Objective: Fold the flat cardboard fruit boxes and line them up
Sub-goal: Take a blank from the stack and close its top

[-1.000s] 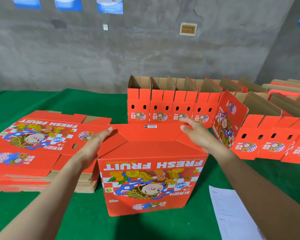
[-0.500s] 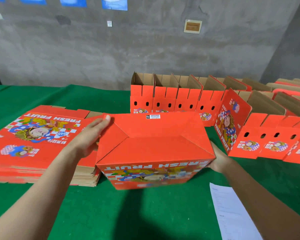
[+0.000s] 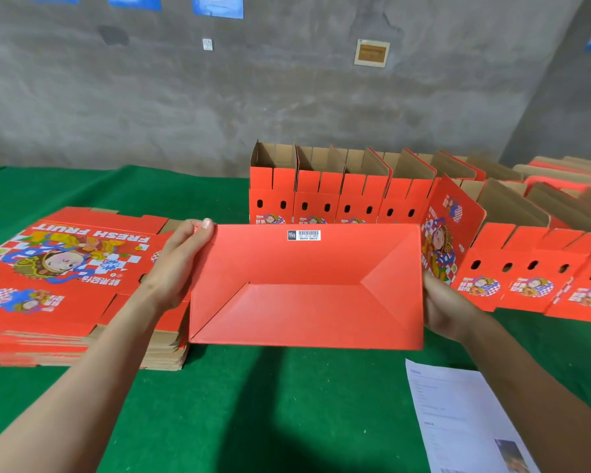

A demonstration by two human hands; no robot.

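1. Two ends of the folded box (image 3: 304, 288) are gripped, one in the left hand (image 3: 176, 268) and one in the right hand (image 3: 449, 308).
2. Its base is turned toward the person, likely so the fold can be checked.

fingers of right hand (image 3: 447, 312): hidden behind box (image 3: 304, 288) | left hand (image 3: 178, 264): one fingertip shows, rest behind box | label (image 3: 303, 235): print too small to read | paper (image 3: 458, 421): cut off at bottom, words blurry | flat stack (image 3: 58, 274): cut off at left edge
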